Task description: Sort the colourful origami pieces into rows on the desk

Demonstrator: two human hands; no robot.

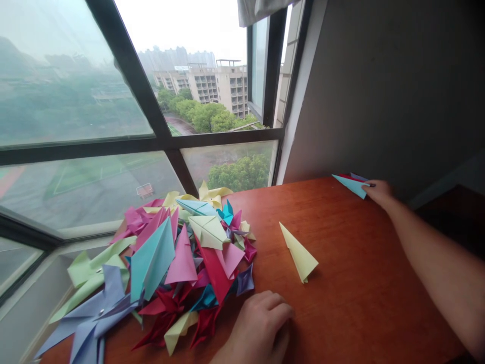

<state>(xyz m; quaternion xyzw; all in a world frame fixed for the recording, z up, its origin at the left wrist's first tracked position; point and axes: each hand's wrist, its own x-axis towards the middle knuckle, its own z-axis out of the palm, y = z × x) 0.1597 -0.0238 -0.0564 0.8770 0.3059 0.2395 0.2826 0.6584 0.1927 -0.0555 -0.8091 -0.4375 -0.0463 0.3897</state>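
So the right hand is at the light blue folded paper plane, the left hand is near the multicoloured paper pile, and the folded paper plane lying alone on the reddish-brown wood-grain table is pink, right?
No: in the head view, the folded paper plane lying alone on the reddish-brown wood-grain table is pale yellow, not pink. The rest of the statement stands.

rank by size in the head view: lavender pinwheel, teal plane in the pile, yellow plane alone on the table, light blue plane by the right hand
Lavender pinwheel, partly cut off
Teal plane
Yellow plane
Light blue plane, farthest away, so true size is unsure
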